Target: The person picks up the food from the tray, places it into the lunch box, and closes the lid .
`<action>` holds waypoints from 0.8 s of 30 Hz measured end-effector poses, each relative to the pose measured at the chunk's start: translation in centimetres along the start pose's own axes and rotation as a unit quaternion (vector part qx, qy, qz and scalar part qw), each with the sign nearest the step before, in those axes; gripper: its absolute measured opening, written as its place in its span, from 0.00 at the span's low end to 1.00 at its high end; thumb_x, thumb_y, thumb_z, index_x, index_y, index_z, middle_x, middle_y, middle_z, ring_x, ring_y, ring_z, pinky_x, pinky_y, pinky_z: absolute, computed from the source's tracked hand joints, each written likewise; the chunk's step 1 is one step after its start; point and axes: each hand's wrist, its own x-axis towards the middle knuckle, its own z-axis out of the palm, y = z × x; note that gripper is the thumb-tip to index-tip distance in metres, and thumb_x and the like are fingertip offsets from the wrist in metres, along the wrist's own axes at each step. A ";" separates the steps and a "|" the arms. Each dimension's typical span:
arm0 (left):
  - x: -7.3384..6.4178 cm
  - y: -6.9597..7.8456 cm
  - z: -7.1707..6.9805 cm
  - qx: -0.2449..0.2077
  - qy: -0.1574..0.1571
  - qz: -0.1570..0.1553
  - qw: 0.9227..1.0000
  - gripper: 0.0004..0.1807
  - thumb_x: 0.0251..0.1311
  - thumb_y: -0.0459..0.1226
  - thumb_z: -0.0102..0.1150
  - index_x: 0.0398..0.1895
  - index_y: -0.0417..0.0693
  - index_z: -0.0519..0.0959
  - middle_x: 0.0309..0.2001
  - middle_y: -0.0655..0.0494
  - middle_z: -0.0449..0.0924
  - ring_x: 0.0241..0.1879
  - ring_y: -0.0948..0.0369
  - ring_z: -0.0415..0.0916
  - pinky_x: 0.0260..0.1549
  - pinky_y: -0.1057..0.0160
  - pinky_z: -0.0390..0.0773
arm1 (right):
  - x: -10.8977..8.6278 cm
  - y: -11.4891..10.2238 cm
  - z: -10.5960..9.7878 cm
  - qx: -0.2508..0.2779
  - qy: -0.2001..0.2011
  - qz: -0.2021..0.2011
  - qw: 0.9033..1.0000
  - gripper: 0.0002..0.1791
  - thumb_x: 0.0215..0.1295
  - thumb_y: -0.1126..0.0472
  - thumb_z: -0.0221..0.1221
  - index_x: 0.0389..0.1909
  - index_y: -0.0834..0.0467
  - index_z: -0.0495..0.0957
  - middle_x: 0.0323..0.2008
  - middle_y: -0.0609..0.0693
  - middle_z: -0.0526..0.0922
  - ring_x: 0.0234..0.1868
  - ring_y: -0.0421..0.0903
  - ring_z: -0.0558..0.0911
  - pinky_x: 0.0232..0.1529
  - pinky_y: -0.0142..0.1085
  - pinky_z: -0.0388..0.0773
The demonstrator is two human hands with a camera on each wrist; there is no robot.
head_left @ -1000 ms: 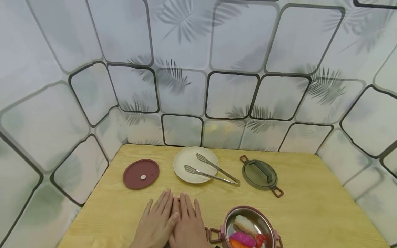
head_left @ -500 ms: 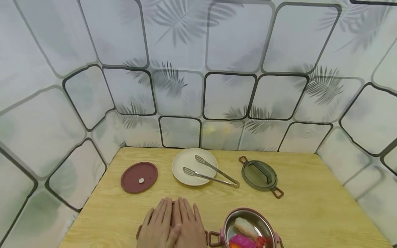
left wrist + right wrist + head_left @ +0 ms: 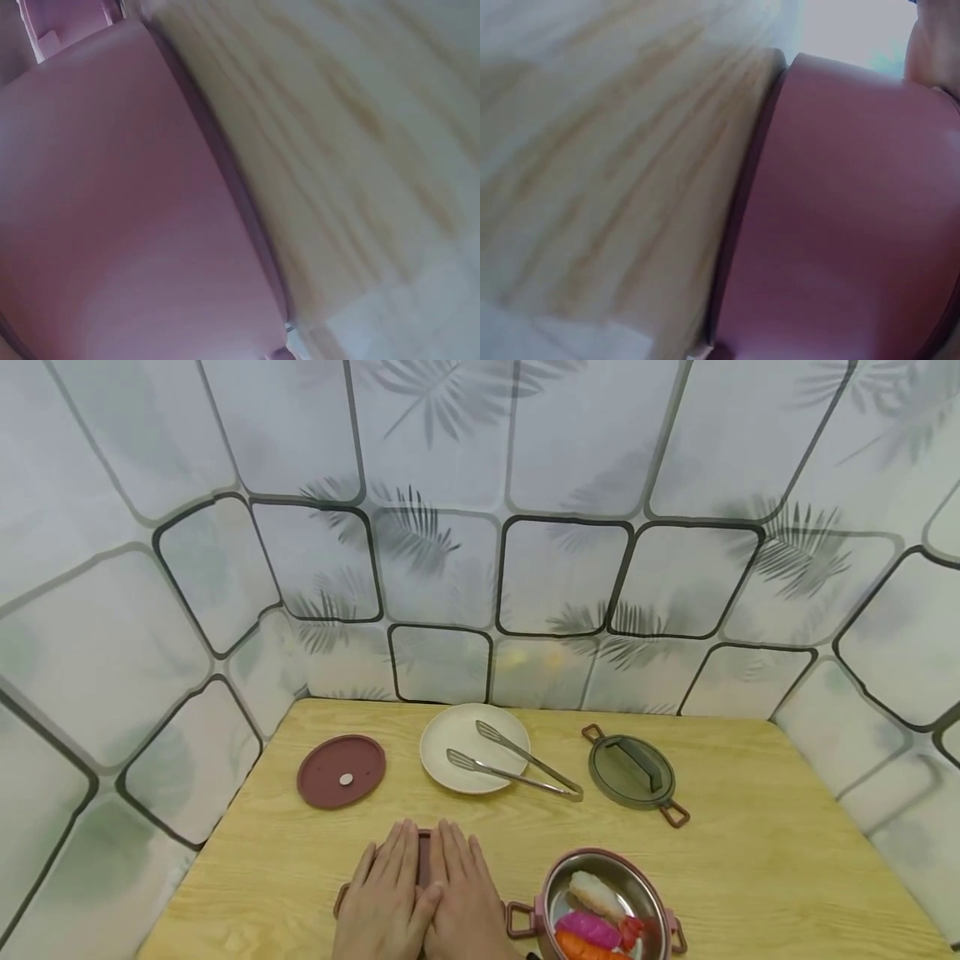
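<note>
Wooden table (image 3: 787, 877), at lower right pot (image 3: 634, 887) of white, pink, orange, red food (image 3: 588, 929), at lower centre left hand (image 3: 384, 902) and right hand (image 3: 463, 902) flat on second pot (image 3: 112, 202), fingers straight

Right of the open pot (image 3: 636, 887), we have room to pass low over the surface (image 3: 787, 868). Just left of it, the left grip (image 3: 386, 895), right grip (image 3: 463, 893) and maroon pot (image 3: 423, 862) beneath them block us; beyond it, the green lid (image 3: 624, 781) and tongs (image 3: 546, 767) stand in our way.
</note>
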 end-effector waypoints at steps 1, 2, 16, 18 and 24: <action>0.0 0.0 0.0 0.002 -0.001 0.000 1.000 0.36 0.65 0.56 0.36 0.65 0.37 0.58 0.65 0.45 0.61 0.65 0.56 0.51 0.59 0.45 0.57 | 0.0 0.0 0.0 0.000 0.003 0.002 1.000 0.32 0.71 0.48 0.36 0.64 0.70 0.56 0.64 0.63 0.60 0.65 0.53 0.56 0.60 0.50 0.62; 0.0 0.0 0.0 0.003 -0.001 0.001 1.000 0.36 0.65 0.56 0.36 0.64 0.37 0.58 0.64 0.45 0.61 0.65 0.56 0.51 0.59 0.45 0.57 | 0.0 0.0 0.0 0.001 0.005 0.003 1.000 0.32 0.71 0.48 0.37 0.63 0.69 0.56 0.64 0.63 0.61 0.65 0.53 0.56 0.60 0.50 0.63; 0.0 -0.2 -0.1 -0.006 -0.024 -0.009 1.000 0.38 0.65 0.57 0.36 0.65 0.36 0.56 0.66 0.43 0.57 0.66 0.54 0.49 0.61 0.43 0.53 | 0.3 -0.1 -0.4 -0.036 -0.081 -0.003 0.996 0.35 0.70 0.45 0.34 0.66 0.68 0.50 0.68 0.63 0.52 0.68 0.53 0.47 0.64 0.48 0.54; 0.0 -0.2 -0.1 -0.008 -0.025 -0.010 1.000 0.38 0.65 0.57 0.36 0.65 0.36 0.56 0.66 0.44 0.58 0.66 0.54 0.48 0.61 0.44 0.53 | 0.3 -0.2 -0.5 -0.051 -0.096 -0.010 0.994 0.35 0.70 0.45 0.34 0.66 0.68 0.50 0.68 0.63 0.52 0.68 0.53 0.45 0.64 0.47 0.54; 0.1 0.0 -0.1 -0.011 -0.028 -0.007 1.000 0.38 0.65 0.58 0.36 0.66 0.37 0.56 0.66 0.45 0.57 0.66 0.55 0.47 0.61 0.45 0.51 | 0.2 0.0 -0.4 -0.062 -0.076 -0.018 0.995 0.34 0.69 0.47 0.38 0.65 0.69 0.51 0.67 0.64 0.53 0.68 0.54 0.49 0.64 0.47 0.55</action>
